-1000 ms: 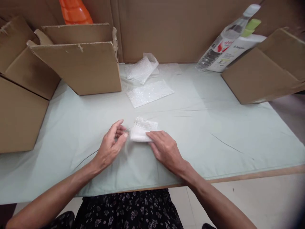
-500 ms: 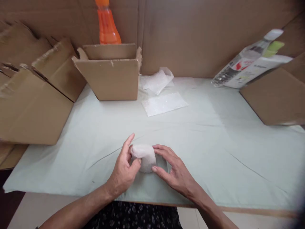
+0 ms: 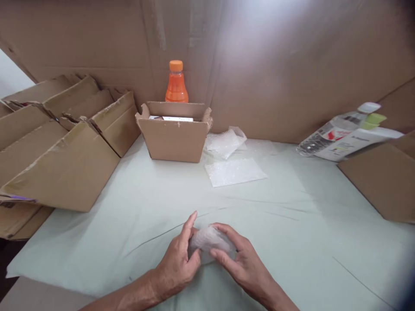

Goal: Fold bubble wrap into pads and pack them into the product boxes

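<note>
At the lower centre of the frame, a rounded bundle of translucent whitish plastic wrap is held between two bare hands. Its left side is pinched by the grip of the left hand, with the thumb laid on the near side and a finger pointed upward; its right side is clasped by the curled fingers and thumb of the right hand. Whether the bench, covered in pale green cloth, is touched by the bundle cannot be told for blur.

Just above the frame's middle, a flat rectangular sheet of white bubble wrap is seen, with a crumpled translucent piece of bubble wrap beyond it. To their left, an open brown cardboard box is placed, with an orange plastic bottle partly hidden behind it. At the upper right, a clear plastic bottle with a white cap is seen tilted.
</note>
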`<state>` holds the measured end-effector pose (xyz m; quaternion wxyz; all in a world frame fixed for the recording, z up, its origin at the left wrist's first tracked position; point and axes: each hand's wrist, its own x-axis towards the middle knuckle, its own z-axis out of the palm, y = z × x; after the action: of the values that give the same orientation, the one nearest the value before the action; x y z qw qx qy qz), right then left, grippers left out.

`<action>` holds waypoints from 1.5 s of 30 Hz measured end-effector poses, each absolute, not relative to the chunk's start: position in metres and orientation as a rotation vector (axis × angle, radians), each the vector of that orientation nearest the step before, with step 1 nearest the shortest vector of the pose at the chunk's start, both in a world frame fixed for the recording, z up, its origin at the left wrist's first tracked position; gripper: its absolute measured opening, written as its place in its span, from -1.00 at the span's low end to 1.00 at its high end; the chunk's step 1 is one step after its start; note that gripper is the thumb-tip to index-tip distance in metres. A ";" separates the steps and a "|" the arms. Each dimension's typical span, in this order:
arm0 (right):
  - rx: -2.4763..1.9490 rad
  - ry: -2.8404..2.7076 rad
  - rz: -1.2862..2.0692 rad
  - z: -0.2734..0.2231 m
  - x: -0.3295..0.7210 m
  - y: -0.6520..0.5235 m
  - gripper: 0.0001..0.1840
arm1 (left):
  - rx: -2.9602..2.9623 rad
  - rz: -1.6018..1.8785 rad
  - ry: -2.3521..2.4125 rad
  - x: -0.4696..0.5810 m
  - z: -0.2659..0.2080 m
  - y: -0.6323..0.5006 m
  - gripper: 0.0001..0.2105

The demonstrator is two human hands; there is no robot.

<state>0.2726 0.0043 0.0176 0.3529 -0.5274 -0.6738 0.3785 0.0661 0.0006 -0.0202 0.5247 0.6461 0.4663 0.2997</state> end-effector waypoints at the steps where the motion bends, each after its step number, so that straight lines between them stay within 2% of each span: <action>1: -1.385 -1.795 1.070 0.020 0.275 0.008 -0.57 | 1.581 0.678 1.117 0.063 -0.023 0.003 -0.16; 2: -1.384 -1.835 1.160 0.022 0.276 0.011 -0.58 | 1.627 0.633 1.104 0.059 -0.024 0.007 -0.15; 5: -1.321 -1.838 1.371 0.030 0.279 0.025 -0.83 | 1.872 0.541 0.971 0.045 -0.010 0.033 -0.13; 7: -1.336 -1.783 1.377 0.035 0.283 0.035 -0.85 | 2.127 0.675 0.938 0.033 0.015 0.067 -0.18; 9: -1.387 -1.758 1.311 0.041 0.289 0.046 -0.81 | 2.385 1.013 1.095 0.020 0.048 0.113 -0.30; 12: -1.424 -1.788 1.168 0.053 0.300 0.063 -0.78 | 2.607 1.359 1.364 0.004 0.090 0.187 -0.34; 17: -1.461 -1.803 0.764 0.087 0.313 0.081 -0.78 | 2.708 1.256 1.589 -0.004 0.099 0.247 -0.43; 22: -1.448 -1.653 0.500 0.130 0.312 0.085 -0.75 | 2.796 1.372 1.535 -0.004 0.096 0.206 -0.50; 24: -1.395 -1.558 0.406 0.147 0.304 0.089 -0.68 | 2.844 1.399 1.508 -0.005 0.104 0.176 -0.52; 27: -1.230 -1.529 0.361 0.168 0.284 0.100 -0.57 | 2.961 1.271 1.422 -0.006 0.117 0.127 -0.56; 31: -1.127 -1.656 0.441 0.180 0.256 0.118 -0.58 | 3.021 1.099 1.302 -0.007 0.123 0.069 -0.58; 34: -1.314 -1.857 0.297 0.183 0.245 0.130 -0.62 | 2.981 1.116 1.270 -0.008 0.119 0.048 -0.57; 40: -2.093 -2.330 -0.206 0.193 0.216 0.149 -0.65 | 2.977 1.191 1.284 -0.008 0.111 0.049 -0.58; 43: -2.142 -2.482 -0.397 0.188 0.190 0.151 -0.74 | 2.995 1.225 1.299 -0.007 0.110 0.051 -0.61; 45: -2.095 -2.602 -0.403 0.181 0.178 0.150 -0.76 | 2.995 1.244 1.295 -0.006 0.109 0.050 -0.64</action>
<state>0.1780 0.1500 0.1810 -0.1116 -0.6188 -0.7685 -0.1190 -0.0064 0.0501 0.1087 -0.1743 0.8445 0.3652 0.3509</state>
